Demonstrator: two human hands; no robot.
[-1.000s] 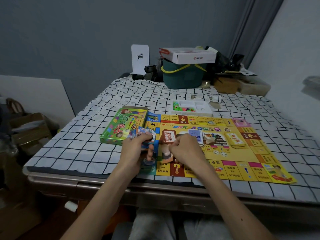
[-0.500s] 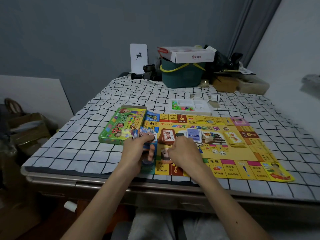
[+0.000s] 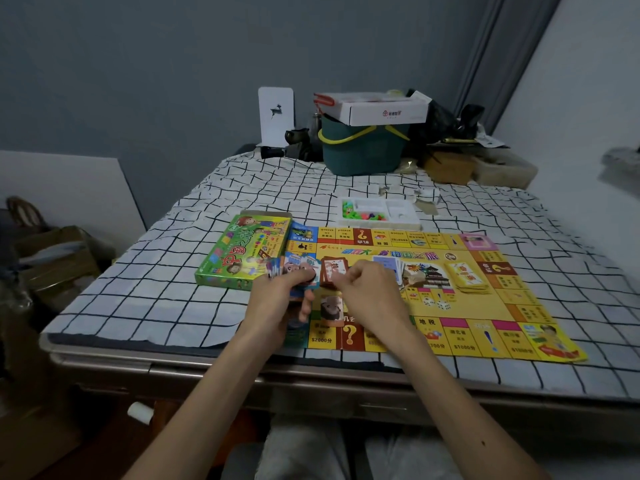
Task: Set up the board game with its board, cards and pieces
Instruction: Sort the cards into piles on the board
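Setup well advanced. Board (image 3: 460,308) lies unfolded on the checked cloth (image 3: 156,289); box (image 3: 242,251) touches its left edge; tray (image 3: 401,216) of pieces, not yet placed, sits just beyond its far edge. Red deck (image 3: 333,271), blue deck (image 3: 389,266), yellow deck (image 3: 467,277) and dice (image 3: 438,303) rest mid-board. Left hand (image 3: 277,303) grips a fan of notes (image 3: 298,266) over the board's left part, apparently unsorted. Right hand (image 3: 370,296) has its fingers curled at the red deck; whether it grasps anything cannot be told. Behind: grey wall (image 3: 138,64), green bucket (image 3: 363,154).
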